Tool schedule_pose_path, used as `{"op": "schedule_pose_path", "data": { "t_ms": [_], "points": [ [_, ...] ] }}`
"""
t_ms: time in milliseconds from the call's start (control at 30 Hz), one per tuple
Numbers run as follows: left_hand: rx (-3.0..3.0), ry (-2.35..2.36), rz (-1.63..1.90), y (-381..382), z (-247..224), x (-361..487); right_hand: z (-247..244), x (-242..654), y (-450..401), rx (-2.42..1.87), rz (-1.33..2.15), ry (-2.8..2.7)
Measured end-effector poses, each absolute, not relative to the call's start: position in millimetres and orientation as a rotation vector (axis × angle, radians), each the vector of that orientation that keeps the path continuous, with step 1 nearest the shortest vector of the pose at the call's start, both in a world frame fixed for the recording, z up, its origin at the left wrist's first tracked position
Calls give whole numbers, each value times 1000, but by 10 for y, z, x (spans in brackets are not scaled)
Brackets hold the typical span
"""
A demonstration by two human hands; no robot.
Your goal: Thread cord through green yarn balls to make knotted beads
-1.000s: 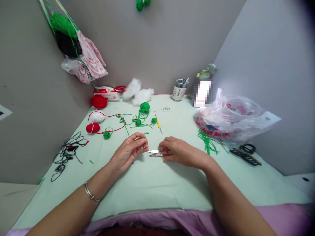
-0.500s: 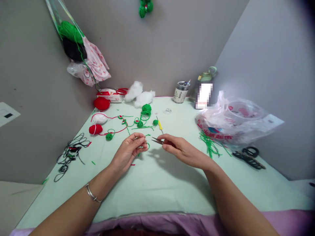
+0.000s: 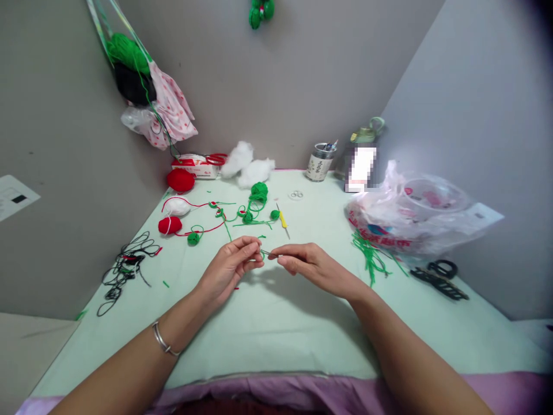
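My left hand (image 3: 233, 262) pinches a small piece of green yarn work, mostly hidden by the fingers; a bit of green yarn (image 3: 262, 257) shows at the fingertips. My right hand (image 3: 306, 262) is closed round small thread snips (image 3: 271, 254), whose tips reach the left fingertips. The snips' blades look pressed together. Just beyond my hands lie a yellow-handled crochet hook (image 3: 283, 219), a small green crocheted ball (image 3: 275, 214) and a skein of green yarn (image 3: 259, 193).
Red yarn balls (image 3: 180, 180) and tangled black cord (image 3: 125, 268) lie left. White stuffing (image 3: 254, 172) and a pen tin (image 3: 320, 162) stand at the back. On the right are a plastic bag (image 3: 389, 219), green yarn strands (image 3: 371, 259) and a black hair clip (image 3: 438, 282).
My right hand has moved left, bringing the snips to the left fingertips. Their blades, apart before, now look closed. The left hand keeps its pinch, and the view has shifted slightly.
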State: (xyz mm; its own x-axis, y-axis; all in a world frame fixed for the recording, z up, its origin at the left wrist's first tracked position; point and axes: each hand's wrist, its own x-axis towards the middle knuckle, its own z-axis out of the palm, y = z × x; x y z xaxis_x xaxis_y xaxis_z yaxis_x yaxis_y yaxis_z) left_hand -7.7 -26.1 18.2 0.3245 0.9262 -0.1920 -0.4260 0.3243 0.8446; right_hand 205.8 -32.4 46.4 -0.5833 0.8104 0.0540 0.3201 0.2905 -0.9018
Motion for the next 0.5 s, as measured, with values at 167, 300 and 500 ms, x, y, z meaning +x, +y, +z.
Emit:
{"op": "schedule_pose_path", "data": {
  "t_ms": [167, 300, 500],
  "points": [
    [782, 771, 978, -270, 186, -72, 465, 2050, -317, -989, 1303, -2024],
    [783, 755, 952, -275, 194, -73, 472, 2060, -316, -962, 1405, -1998],
    [793, 728, 934, -277, 174, -90, 473, 2066, -314, -946, 1508, -1961]
  ]
}}
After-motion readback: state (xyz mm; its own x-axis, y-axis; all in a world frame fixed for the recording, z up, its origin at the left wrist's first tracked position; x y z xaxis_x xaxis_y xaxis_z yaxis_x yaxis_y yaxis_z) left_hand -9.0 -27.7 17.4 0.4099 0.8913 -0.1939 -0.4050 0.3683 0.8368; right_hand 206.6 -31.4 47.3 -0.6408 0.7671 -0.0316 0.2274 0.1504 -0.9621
